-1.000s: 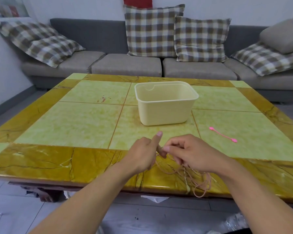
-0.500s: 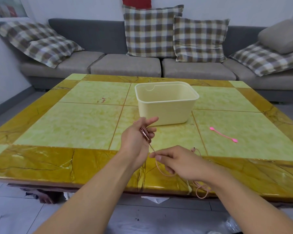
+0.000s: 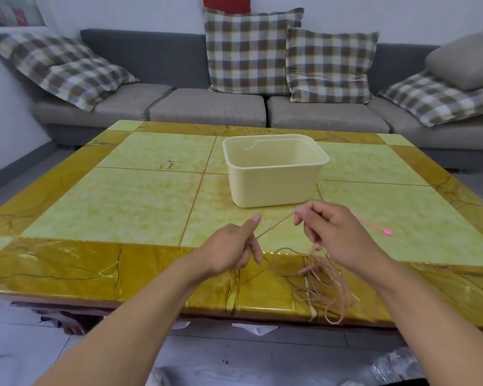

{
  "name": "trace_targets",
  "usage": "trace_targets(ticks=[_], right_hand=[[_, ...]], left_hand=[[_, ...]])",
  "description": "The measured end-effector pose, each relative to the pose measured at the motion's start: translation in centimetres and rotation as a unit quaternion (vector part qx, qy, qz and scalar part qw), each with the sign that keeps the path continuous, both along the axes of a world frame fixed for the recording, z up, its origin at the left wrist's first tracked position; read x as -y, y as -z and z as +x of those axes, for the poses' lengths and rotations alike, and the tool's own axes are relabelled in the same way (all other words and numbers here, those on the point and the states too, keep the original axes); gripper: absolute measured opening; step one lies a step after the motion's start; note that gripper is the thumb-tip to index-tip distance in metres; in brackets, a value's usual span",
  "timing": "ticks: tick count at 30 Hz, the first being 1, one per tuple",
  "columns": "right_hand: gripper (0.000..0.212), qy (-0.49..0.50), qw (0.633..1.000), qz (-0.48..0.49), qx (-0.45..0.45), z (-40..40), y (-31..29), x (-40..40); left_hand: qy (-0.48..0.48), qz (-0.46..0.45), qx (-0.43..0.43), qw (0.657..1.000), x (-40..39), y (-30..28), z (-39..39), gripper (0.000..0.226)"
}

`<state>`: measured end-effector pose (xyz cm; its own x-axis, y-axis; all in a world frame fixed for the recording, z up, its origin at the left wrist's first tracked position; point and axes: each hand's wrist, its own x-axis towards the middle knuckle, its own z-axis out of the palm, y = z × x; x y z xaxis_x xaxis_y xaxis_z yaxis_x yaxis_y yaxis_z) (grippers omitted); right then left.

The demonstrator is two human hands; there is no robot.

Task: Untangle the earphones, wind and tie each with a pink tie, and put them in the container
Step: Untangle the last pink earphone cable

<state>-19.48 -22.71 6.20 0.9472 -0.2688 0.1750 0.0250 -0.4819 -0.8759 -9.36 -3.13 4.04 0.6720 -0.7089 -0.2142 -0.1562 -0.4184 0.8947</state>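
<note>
Holding a taut stretch of the pink earphone cable (image 3: 276, 224) between them, both hands work above the near edge of the table (image 3: 67, 268). Left hand (image 3: 232, 247): fingers curled, cable pinched between thumb and fingers, index finger pointing up and forward. Right hand (image 3: 335, 232): thumb and forefinger pinch the cable's other end of the taut span, remaining fingers curled loosely. The span runs diagonally, rising from the left hand to the right.

Below the right hand the rest of the earphones (image 3: 322, 285) hangs and lies in a loose tangle of loops on the amber border along the near edge, right of centre; the lowest loop droops just past that edge. Earbuds cannot be made out within the tangle.

Cream container (image 3: 275, 179): upright, open-topped, near the table centre, slightly toward the far edge; nothing visible inside from this angle. It is apart from both hands.

Pink tie (image 3: 374, 226): flat on the green tile toward the right edge, just beside the right hand, its left end hidden behind that hand; round tip visible at its right end.

Grey sofa (image 3: 206, 112) with checked cushions (image 3: 248, 51) stands beyond the far edge.
</note>
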Motion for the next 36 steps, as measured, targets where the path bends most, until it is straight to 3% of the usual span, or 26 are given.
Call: trace_targets(ticks=[2,5,7,9,12,14,17,20,23,25,28,30,32,34,36], right_hand=[[0.026,0.045,0.998,0.009,0.03,0.5,0.3,0.3],[0.021,0.065,0.996,0.037,0.039,1.0,0.5,0.3],[0.02,0.025,0.999,0.044,-0.008,1.2,1.0,-0.1],[0.022,-0.052,0.995,0.018,-0.083,1.1,1.7,-1.4],[0.021,-0.132,0.979,-0.043,-0.152,0.9,2.1,-3.5],[0.021,-0.141,0.972,-0.069,-0.177,0.6,1.8,-4.2],[0.022,-0.179,0.957,-0.093,-0.209,-0.6,0.3,-3.9],[0.02,-0.187,0.967,-0.063,-0.161,-1.4,-1.4,-3.2],[0.017,-0.121,0.99,0.014,-0.07,-1.4,-1.8,-1.7],[0.017,-0.064,0.996,0.035,-0.044,-1.1,-1.5,-0.8],[0.016,-0.025,0.99,0.133,-0.039,-0.6,-0.5,-0.5],[0.025,-0.015,0.976,0.213,-0.049,0.0,-0.1,-0.9],[0.027,-0.025,0.963,0.259,-0.072,0.3,0.4,-1.5],[0.014,-0.04,0.949,0.296,-0.105,0.7,1.1,-2.5],[0.017,-0.041,0.928,0.345,-0.136,1.0,1.7,-3.5]], left_hand=[[0.062,-0.066,-0.152,0.984,0.2,-0.4,-0.5,0.073],[0.153,-0.209,-0.354,0.899,0.3,-1.2,-0.7,0.059],[0.159,-0.314,-0.396,0.848,0.5,-2.2,-1.0,0.048],[0.059,-0.394,-0.393,0.829,1.1,-3.2,-1.4,0.042],[-0.102,-0.437,-0.324,0.833,1.9,-2.5,-1.2,0.044],[-0.155,-0.419,-0.242,0.861,2.1,-1.4,-0.7,0.04],[-0.182,-0.258,0.017,0.949,1.9,-0.3,-0.3,0.032],[-0.106,-0.106,0.12,0.981,1.4,0.1,-0.5,0.041],[0.005,-0.029,0.064,0.997,1.1,-0.1,-1.1,0.075],[0.054,-0.075,-0.045,0.995,1.0,-0.4,-1.3,0.076],[0.126,-0.176,-0.236,0.947,1.1,-1.0,-1.4,0.064],[0.147,-0.26,-0.305,0.904,1.4,-1.5,-1.7,0.057],[0.086,-0.326,-0.279,0.899,1.9,-1.8,-2.2,0.05],[-0.044,-0.359,-0.211,0.908,2.6,-2.1,-2.7,0.049],[-0.136,-0.4,-0.198,0.884,3.1,-2.1,-2.8,0.049]])
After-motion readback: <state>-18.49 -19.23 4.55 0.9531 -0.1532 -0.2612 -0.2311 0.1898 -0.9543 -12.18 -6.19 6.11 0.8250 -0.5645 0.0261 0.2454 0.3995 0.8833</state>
